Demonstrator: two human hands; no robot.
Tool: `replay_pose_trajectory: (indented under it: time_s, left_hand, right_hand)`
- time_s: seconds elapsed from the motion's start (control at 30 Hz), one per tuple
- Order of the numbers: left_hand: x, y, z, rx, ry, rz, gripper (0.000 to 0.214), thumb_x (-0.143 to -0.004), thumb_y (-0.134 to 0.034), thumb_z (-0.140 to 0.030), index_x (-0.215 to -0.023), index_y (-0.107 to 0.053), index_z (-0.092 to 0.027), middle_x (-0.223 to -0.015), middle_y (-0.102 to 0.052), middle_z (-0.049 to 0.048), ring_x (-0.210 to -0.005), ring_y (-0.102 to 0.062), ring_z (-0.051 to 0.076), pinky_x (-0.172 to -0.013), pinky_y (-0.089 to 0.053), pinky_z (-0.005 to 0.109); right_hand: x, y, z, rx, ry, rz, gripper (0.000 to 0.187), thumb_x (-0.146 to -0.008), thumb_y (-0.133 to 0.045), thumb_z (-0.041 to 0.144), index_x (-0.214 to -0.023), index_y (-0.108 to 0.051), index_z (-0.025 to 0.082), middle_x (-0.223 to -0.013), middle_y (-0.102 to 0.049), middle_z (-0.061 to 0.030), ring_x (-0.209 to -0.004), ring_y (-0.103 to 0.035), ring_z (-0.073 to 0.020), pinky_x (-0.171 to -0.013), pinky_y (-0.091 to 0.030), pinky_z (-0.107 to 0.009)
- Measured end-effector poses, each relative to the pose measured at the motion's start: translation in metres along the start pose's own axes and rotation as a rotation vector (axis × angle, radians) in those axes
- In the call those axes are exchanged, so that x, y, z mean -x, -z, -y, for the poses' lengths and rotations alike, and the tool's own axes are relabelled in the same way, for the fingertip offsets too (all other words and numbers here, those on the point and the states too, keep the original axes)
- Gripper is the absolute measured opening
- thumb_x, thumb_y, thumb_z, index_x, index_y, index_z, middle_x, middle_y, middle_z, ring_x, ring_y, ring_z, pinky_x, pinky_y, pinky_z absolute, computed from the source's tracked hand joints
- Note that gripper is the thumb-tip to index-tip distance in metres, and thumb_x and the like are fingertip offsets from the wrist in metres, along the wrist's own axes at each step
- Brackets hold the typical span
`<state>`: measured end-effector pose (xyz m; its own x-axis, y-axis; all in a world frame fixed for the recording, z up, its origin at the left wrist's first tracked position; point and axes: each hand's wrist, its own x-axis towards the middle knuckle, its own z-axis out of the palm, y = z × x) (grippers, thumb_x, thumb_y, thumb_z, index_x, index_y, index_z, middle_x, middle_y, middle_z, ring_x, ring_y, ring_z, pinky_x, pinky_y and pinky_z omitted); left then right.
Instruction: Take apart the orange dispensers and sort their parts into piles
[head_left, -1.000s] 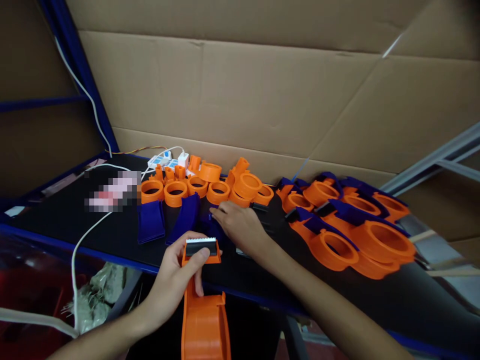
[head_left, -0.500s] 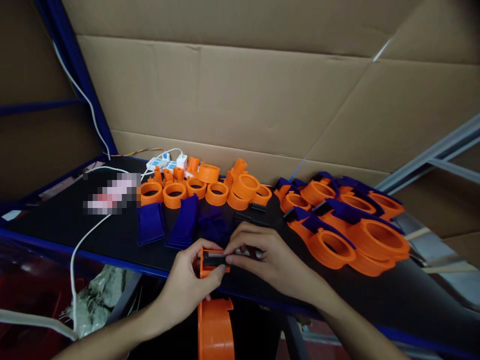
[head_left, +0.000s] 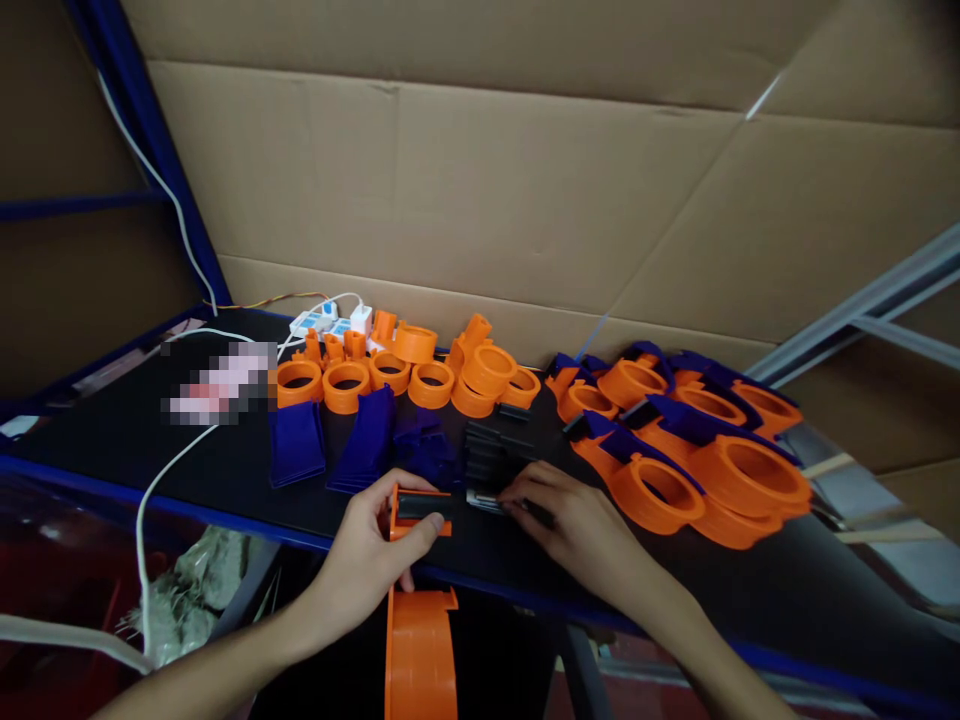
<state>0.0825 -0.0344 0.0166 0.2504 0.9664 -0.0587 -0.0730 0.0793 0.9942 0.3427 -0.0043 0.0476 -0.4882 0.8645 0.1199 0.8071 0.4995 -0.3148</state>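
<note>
Dispenser [head_left: 418, 600] gripped in left hand [head_left: 367, 560] fingers.

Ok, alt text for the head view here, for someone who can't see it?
The left hand grips an orange tape dispenser at the edge of a black bench, while the right hand touches small black parts beside it. Behind lie orange rings, blue pieces and finished dispensers, against cardboard.

Orange dispenser [head_left: 420, 640], orange rings [head_left: 346, 382], dark-blue plates [head_left: 297, 440], black table [head_left: 150, 440]
</note>
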Motion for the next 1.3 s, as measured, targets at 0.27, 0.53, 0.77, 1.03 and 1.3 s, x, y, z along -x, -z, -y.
replay_pose_trajectory:
  time_s: [0.27,0.53,0.77,1.03,1.3]
  left_hand:
    - [0.001,-0.01,-0.001,0.0,0.011,0.034,0.03,-0.086,-0.07,-0.04,-0.103,-0.06,-0.017,-0.079,-0.063,-0.0007,-0.042,-0.045,0.003,-0.038,-0.041,0.015]
    - [0.003,-0.017,0.006,0.028,0.029,0.101,0.032,-0.084,-0.072,-0.041,-0.103,-0.061,-0.018,-0.071,-0.057,-0.0036,-0.043,-0.044,0.005,-0.038,-0.042,0.016]
    - [-0.002,-0.013,0.007,0.042,0.048,0.098,0.035,-0.085,-0.07,-0.047,-0.101,-0.061,-0.017,-0.088,-0.068,0.0042,-0.038,-0.044,0.003,-0.036,-0.04,0.017]
    - [-0.004,-0.011,0.006,0.05,0.022,0.088,0.035,-0.087,-0.067,-0.048,-0.101,-0.062,-0.017,-0.078,-0.067,0.0012,-0.037,-0.048,0.006,-0.038,-0.038,0.02]
    - [0.001,-0.014,0.002,0.336,-0.039,-0.115,0.031,-0.092,-0.06,-0.044,-0.111,-0.06,-0.018,-0.055,-0.063,-0.0027,-0.051,-0.059,0.014,-0.059,-0.045,0.023]
  right_hand:
    - [0.006,0.009,0.025,-0.126,0.099,-0.129,0.022,-0.099,-0.054,0.031,-0.115,-0.069,0.026,-0.109,-0.068,-0.0059,-0.098,-0.067,-0.0166,-0.083,-0.056,-0.029]
    - [0.014,-0.006,0.049,-0.019,0.315,-0.305,0.028,-0.094,-0.063,0.024,-0.122,-0.065,0.024,-0.108,-0.071,-0.0076,-0.098,-0.065,-0.0204,-0.082,-0.056,-0.034]
    - [-0.017,0.022,-0.039,0.13,-0.106,-0.391,0.024,-0.094,-0.06,0.037,-0.108,-0.072,0.022,-0.105,-0.072,-0.009,-0.093,-0.068,-0.0243,-0.082,-0.055,-0.039]
    - [-0.045,0.006,-0.069,0.159,-0.24,-0.262,0.026,-0.094,-0.056,0.029,-0.112,-0.073,0.021,-0.11,-0.074,-0.0087,-0.096,-0.07,-0.024,-0.084,-0.055,-0.037]
    - [0.003,0.018,0.024,-0.255,0.009,-0.157,0.041,-0.099,-0.052,0.044,-0.135,-0.061,0.028,-0.125,-0.069,-0.0081,-0.109,-0.067,-0.0223,-0.091,-0.055,-0.035]
